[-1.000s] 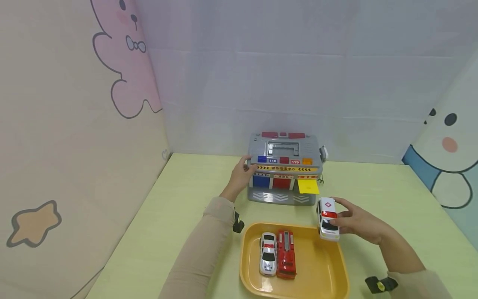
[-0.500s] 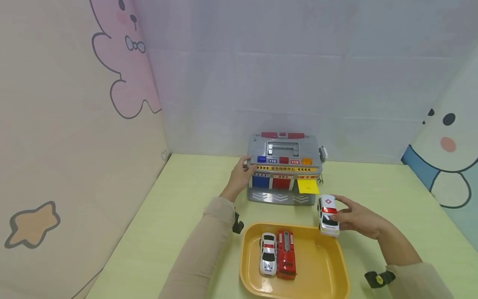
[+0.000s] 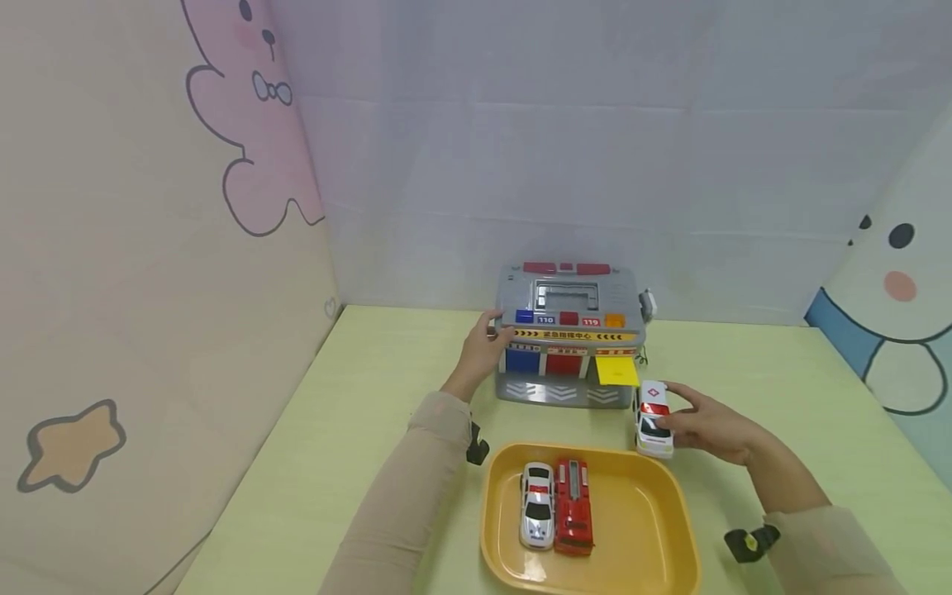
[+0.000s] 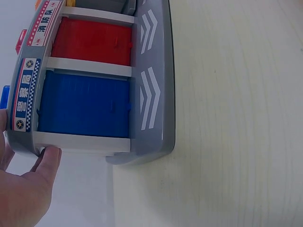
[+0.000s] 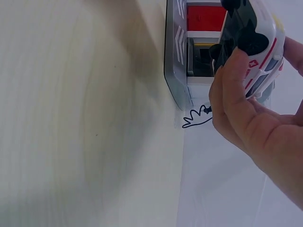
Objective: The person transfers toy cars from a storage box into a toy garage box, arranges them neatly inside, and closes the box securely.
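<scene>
A grey toy emergency station (image 3: 567, 335) stands near the back wall, its blue (image 4: 85, 104) and red (image 4: 92, 41) doors down and its yellow door flap (image 3: 616, 370) raised. At its left end my left hand (image 3: 479, 355) grips the roof corner, thumb on the near side. My right hand (image 3: 714, 426) holds a white toy ambulance (image 3: 654, 420) by its sides, in front of the station's right end. In the right wrist view, the ambulance (image 5: 259, 49) is tilted with its dark underside and wheels showing, off the table. Beyond it, the right doorway (image 5: 201, 59) stands uncovered.
A yellow tray (image 3: 632, 537) lies nearest me, holding a white toy police car (image 3: 537, 508) and a red toy fire truck (image 3: 573, 512) side by side. A small white part (image 3: 648, 305) with a dark coiled cord (image 5: 191, 118) hangs at the station's right side.
My right hand has carried the ambulance forward, from over the tray's far right rim toward the station. The left hand keeps its grip on the station.
</scene>
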Tool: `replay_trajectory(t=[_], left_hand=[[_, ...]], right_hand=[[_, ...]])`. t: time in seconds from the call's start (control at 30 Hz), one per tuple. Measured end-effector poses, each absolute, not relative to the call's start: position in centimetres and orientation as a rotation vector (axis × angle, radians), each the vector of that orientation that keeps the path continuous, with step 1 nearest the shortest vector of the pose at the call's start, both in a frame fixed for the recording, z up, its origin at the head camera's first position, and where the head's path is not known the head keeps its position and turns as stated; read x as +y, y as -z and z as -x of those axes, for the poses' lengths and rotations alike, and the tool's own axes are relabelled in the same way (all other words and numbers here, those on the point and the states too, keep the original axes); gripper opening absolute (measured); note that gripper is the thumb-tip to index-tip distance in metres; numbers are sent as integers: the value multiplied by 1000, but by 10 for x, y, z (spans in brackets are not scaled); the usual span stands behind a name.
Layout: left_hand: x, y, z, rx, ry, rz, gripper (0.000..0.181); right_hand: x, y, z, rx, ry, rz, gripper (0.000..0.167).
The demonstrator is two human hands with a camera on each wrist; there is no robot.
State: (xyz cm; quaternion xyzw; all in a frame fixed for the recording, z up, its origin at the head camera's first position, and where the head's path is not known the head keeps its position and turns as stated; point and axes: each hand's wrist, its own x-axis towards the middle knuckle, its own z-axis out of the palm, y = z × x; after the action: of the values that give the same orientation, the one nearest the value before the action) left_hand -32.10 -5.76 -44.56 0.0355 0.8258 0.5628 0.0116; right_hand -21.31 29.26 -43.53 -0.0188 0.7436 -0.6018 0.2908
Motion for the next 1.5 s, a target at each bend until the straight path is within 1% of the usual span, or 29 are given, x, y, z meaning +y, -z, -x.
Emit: replay_trajectory(t=[0.43,1.07,1.3,1.5], left_hand=[[-57,445,320,2576,-1763,-106,50],[-56,448,322,2585,-1769,-102,50],[-57,449,322,2589,-1763,-92,50],[-57,448,322,2593,-1756,-91,50]], right_hand=[[287,448,226,2016,1588,97,87],[273,468,240,2037,1619,91,89],[264,467,244,2125,1548,56,93],[258,469,249,2155,1530,65,92]])
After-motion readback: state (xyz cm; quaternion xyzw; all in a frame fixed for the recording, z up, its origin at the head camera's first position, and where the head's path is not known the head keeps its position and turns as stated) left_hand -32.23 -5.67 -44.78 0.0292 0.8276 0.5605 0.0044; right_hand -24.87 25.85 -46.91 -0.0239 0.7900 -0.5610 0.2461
